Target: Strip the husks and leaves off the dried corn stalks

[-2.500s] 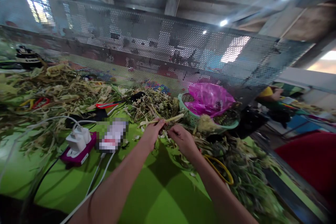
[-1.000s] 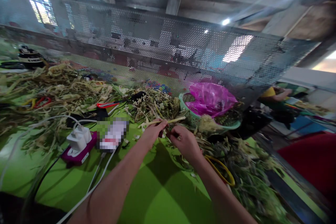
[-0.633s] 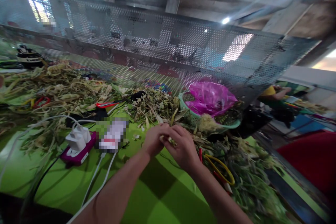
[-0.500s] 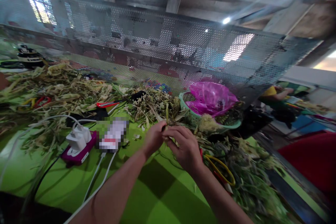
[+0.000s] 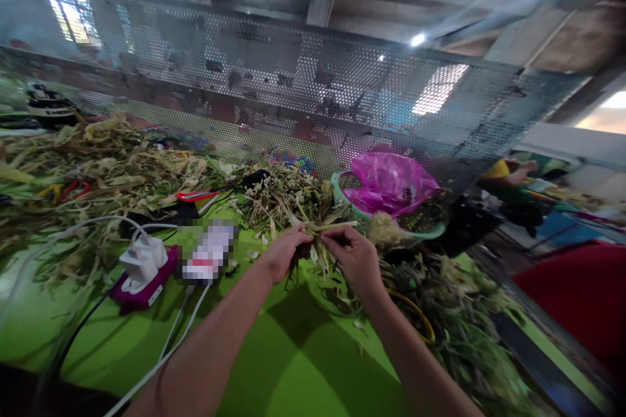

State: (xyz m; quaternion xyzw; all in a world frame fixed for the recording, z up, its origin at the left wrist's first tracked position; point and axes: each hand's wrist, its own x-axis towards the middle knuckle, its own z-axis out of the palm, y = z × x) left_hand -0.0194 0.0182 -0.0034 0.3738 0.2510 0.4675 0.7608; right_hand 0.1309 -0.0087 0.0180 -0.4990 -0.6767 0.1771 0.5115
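My left hand (image 5: 282, 253) and my right hand (image 5: 356, 259) meet over the bright green table (image 5: 293, 365), both pinched on one pale green plant stalk (image 5: 327, 228) that lies almost level between them. Limp leaves hang down from the stalk between the two hands. Just behind the hands lies a heap of trimmed stalks and leaves (image 5: 288, 199). A teal basket (image 5: 391, 225) lined with a pink plastic bag (image 5: 391, 182) stands to the right of the hands.
More plant trimmings (image 5: 98, 163) cover the table's left and right side (image 5: 460, 319). A magenta power strip (image 5: 144, 277) with white chargers and cables lies at left. Red-handled scissors (image 5: 198, 195) rest farther back. A perforated metal screen (image 5: 293, 91) walls the far edge. Another person (image 5: 508, 176) works at right.
The hands closed together around the stalk, turned it upright, then drew apart again; now it lies level between them with leaves hanging down.
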